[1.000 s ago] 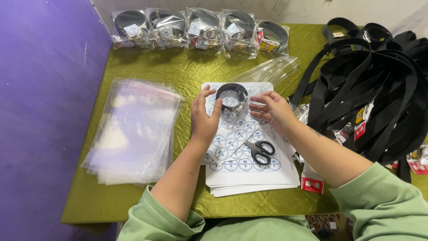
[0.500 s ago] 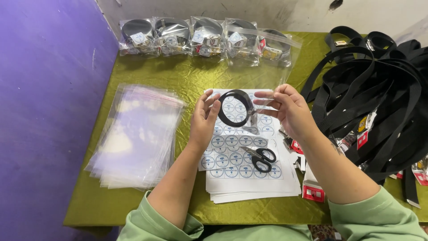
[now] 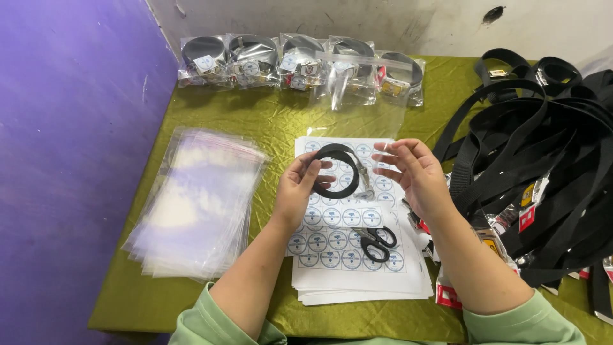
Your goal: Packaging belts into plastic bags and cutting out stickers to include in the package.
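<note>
Coiled black belt (image 3: 336, 170) pinched in left hand (image 3: 298, 190) at frame centre, above sticker sheets (image 3: 357, 255); right hand (image 3: 414, 174) just right, fingers spread, holding nothing visible.

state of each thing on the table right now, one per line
coiled black belt: rolled up, held in left hand
right hand: open, fingers at a clear bag
scissors: closed, flat on sticker sheets
clear bags: stacked flat
bagged belts: packed, in a row
loose black belts: piled, unbagged
</note>
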